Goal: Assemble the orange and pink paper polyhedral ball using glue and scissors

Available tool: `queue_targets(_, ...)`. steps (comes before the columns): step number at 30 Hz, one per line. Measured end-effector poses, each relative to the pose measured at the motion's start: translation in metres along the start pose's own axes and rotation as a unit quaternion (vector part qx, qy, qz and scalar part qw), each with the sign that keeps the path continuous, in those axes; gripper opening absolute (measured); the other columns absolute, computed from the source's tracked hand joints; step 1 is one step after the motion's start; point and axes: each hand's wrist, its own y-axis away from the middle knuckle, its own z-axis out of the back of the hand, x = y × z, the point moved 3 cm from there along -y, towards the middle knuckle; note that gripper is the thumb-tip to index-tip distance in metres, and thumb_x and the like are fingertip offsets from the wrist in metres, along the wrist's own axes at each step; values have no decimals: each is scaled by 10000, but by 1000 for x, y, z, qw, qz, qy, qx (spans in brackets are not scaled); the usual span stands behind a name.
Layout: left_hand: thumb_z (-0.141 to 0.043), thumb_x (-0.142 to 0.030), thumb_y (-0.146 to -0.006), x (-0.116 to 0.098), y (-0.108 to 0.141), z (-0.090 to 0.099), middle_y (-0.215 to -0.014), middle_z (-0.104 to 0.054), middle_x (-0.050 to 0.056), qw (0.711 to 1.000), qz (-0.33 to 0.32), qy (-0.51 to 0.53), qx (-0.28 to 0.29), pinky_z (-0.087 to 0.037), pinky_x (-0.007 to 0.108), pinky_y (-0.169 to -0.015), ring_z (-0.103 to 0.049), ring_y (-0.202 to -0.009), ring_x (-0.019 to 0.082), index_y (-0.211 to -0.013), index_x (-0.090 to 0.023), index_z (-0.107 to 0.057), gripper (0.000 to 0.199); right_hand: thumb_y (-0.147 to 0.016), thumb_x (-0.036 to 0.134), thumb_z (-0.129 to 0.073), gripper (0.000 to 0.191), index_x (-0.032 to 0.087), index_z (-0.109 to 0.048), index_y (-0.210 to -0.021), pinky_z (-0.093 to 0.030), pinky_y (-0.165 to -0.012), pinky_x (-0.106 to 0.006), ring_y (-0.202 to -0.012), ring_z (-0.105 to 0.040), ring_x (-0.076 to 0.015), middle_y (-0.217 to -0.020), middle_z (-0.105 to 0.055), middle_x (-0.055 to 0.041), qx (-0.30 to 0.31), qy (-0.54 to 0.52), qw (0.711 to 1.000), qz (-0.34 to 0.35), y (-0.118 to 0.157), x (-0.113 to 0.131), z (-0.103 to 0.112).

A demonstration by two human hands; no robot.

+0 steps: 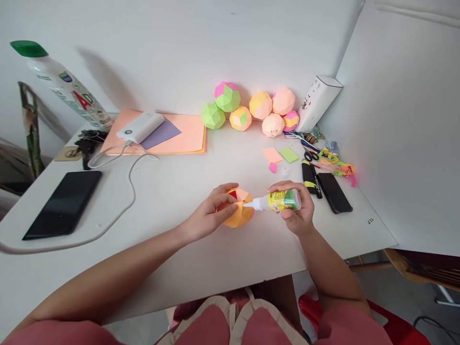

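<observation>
1. L hand [210,211], left of the work: grip narrow, thumb + fingers holding the faceted paper ball [239,219], which sits low over the table, between both hands.
2. Ball itself: approx. round, mostly orange, so main body looks done. Gap up top, by L fingertips, w/ red inside showing; closing it is prob. what's left.
3. R hand [304,206], right of the ball: wrapped round a squeeze bottle [278,201], lying about level, nozzle tip at the ball's gap edge. Can't tell if anything's flowing.
4. Surface, far left of the grip: black slab [63,205] (tablet or phone), tall white bottle w/ green cap [68,86], white cable [133,187] to a power bank [142,127], purple sheet [167,133] + peach paper [187,136] under it.
5. Beyond the grip, near the wall [165,57]: seven paper balls [240,118], apparently complete, mixed colours.
6. Right of/beyond R hand: peach slip [272,155], green slip [289,154], pink slip [273,167], white container [318,103], scissors [311,155], marker [318,186], dark phone [335,192], bright scraps [347,168].
7. Room: plain white table [172,184]; red chair [398,326] below R arm, wooden seat [402,261] farther right.
</observation>
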Motion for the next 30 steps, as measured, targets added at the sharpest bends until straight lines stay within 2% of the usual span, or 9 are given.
queue_targets(8,-615,-544,-852,-2,2,-1,-1553,-325,90,999,-33,-23,20,-400,564,-1108,-361,-1405,375,-949,-226,-692,342,-827,515,-727,393,230,-617,-1075,-583,-716,-338,-849,-694,-195,-949,-727,-73,2,9,1000,17,1,1,-3)
queue_targets(13,-608,-555,-861,-1,3,-2,-1541,-341,80,1000,-23,8,15,-406,555,-1101,-412,-1361,364,-913,-221,-690,348,-804,527,-746,423,237,-621,-1085,-584,-728,-333,-855,-689,-190,-962,-729,-71,1,23,999,34,2,2,-3)
queue_targets(17,-612,-558,-859,0,2,-1,-1535,-342,79,999,-14,25,14,-437,531,-1072,-439,-1331,355,-889,-212,-688,356,-800,539,-743,437,239,-615,-1090,-578,-700,-326,-834,-685,-192,-931,-735,-69,27,41,997,52,1,5,-4)
queue_targets(23,-621,-531,-859,0,1,-1,-1524,-363,75,1000,-21,19,10,-381,549,-1116,-417,-1350,356,-884,-216,-688,323,-821,495,-741,419,243,-607,-1127,-579,-733,-328,-878,-687,-192,-968,-732,-66,23,39,997,69,1,6,-3)
queue_targets(30,-627,-524,-858,1,1,-1,-1520,-375,64,999,-15,32,4,-431,526,-1074,-439,-1331,350,-890,-223,-691,309,-815,484,-750,434,233,-616,-1142,-587,-744,-327,-888,-688,-192,-969,-741,-71,46,40,995,80,2,7,-5)
